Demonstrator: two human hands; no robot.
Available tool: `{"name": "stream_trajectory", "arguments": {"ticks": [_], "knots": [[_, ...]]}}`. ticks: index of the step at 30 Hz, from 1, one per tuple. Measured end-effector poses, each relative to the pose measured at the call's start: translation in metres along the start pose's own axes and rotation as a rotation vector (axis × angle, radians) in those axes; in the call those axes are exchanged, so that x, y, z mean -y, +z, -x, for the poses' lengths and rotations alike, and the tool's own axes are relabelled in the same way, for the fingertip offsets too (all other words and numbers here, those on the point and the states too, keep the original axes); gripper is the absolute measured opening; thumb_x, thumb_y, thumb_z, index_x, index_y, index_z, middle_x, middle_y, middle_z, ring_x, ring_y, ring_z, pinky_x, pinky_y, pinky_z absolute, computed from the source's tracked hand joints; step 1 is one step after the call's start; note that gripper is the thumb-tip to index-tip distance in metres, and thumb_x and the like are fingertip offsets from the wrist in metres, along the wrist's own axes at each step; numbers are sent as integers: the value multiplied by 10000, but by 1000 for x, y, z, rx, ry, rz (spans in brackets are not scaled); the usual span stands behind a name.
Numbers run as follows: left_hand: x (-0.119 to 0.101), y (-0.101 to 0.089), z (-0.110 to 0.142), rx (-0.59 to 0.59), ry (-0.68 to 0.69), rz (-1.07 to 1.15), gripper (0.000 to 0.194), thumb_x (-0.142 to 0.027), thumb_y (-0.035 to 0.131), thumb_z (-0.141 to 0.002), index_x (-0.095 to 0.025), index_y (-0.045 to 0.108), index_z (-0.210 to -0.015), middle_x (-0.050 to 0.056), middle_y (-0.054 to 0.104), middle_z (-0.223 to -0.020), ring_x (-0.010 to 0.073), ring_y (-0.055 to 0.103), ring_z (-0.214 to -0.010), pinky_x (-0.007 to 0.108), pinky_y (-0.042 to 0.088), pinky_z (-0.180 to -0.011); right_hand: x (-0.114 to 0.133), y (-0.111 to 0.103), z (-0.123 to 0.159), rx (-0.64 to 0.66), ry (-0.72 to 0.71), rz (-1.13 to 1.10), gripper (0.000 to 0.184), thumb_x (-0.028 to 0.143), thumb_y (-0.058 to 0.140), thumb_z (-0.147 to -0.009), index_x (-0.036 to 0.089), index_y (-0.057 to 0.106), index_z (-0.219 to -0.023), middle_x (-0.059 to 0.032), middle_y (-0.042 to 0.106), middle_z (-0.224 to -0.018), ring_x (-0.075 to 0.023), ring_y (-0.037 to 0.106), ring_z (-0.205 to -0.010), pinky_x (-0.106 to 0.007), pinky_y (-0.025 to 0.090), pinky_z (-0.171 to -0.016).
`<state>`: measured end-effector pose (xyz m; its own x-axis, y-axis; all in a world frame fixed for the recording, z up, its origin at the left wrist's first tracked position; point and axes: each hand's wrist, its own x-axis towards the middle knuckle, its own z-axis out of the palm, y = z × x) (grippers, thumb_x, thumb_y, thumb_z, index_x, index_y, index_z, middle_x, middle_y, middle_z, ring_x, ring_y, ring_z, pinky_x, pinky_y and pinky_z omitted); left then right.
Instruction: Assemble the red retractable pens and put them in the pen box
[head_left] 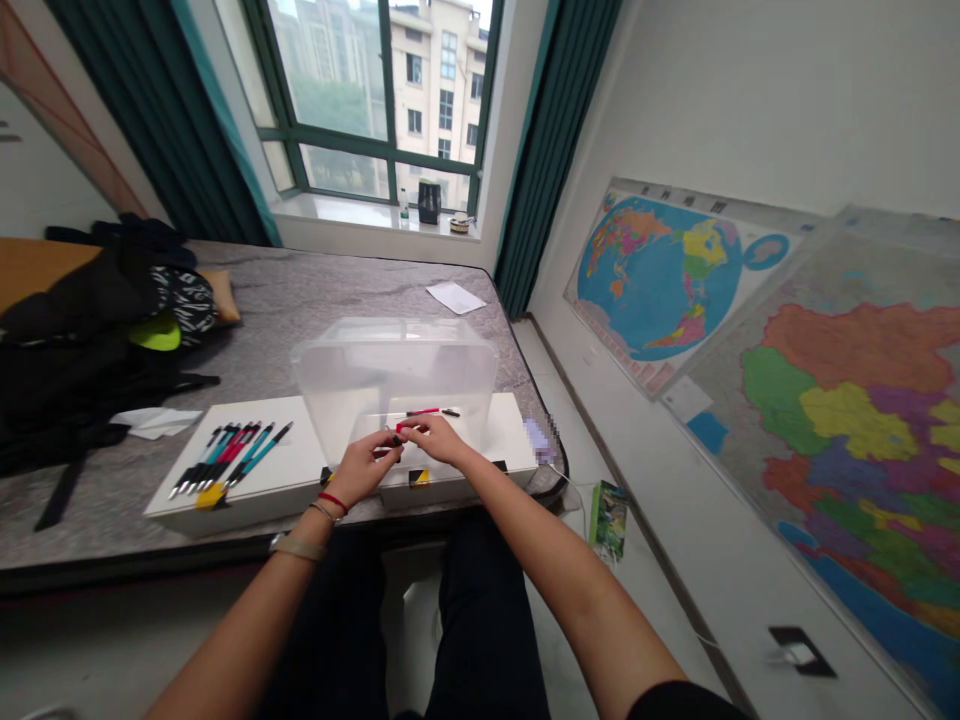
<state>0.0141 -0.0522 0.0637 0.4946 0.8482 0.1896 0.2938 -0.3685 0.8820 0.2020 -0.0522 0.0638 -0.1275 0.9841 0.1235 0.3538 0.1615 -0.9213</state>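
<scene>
Well, our left hand (367, 462) comes in with a narrow grip, thumb and fingertips pinched about a small red-and-black piece (400, 428). Our right hand (435, 438) meets it there, its grip just as narrow on the same piece. Our fingers cover much of it, so we cannot tell its full shape; it looks like part of a pen. It sits between both sets of fingertips, in front of the clear plastic bin (397, 365).

To handle it well, we would do best to steady both wrists, hold the piece straight, use light fingertip pressure and work low, so that anything dropped lands close by.

Counting from the left, we see one crumpled paper (155, 422) on the table (259, 300), then one left white box (304, 440) bearing a row of pens (238, 455). We make it about eight, in teal, red and black, but they overlap too much for a sure number. Next come one bin, one loose pen (427, 412) just beyond our fingers, one flat sheet (455, 297) farther back and one right white box (511, 425). Two maps (660, 275) hang on the wall at the far right.
</scene>
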Motion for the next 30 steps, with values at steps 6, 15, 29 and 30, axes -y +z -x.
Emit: {"name": "stream_trajectory", "arguments": {"ticks": [6, 15, 29, 30], "knots": [[7, 4, -4, 97, -22, 3, 416, -496, 593, -830, -167, 693, -1064, 71, 723, -998, 224, 664, -937, 352, 557, -850, -13, 8, 11, 3, 133, -250, 193, 298, 623, -858, 174, 703, -983, -37, 708, -919, -133, 637, -815, -232, 517, -714], [18, 4, -21, -20, -66, -234, 360, -406, 492, -888, -166, 675, -1084, 97, 721, -1073, 241, 666, -981, 359, 520, -878, -21, -2, -4, -225, 195, -299, 128, 225, 508, -924, 159, 589, -999, -65, 716, -916, -148, 664, -859, -276, 525, -758], [31, -17, -42, 158, -119, -909, 371, -221, 386, -894, -205, 712, -1070, 133, 693, -946, 267, 656, -906, 333, 490, -770, -14, -31, -4, -182, -9, 476, 162, 248, 590, -913, 182, 726, -970, -77, 710, -964, -194, 615, -933, -290, 429, -869], [31, -16, -41, 160, -121, -910, 374, -221, 380, -898, -204, 710, -1074, 132, 690, -949, 262, 656, -903, 329, 489, -770, -15, -30, -4, -166, -11, 510, 169, 254, 587, -918, 186, 731, -975, -80, 711, -970, -199, 611, -946, -290, 422, -874]]}}
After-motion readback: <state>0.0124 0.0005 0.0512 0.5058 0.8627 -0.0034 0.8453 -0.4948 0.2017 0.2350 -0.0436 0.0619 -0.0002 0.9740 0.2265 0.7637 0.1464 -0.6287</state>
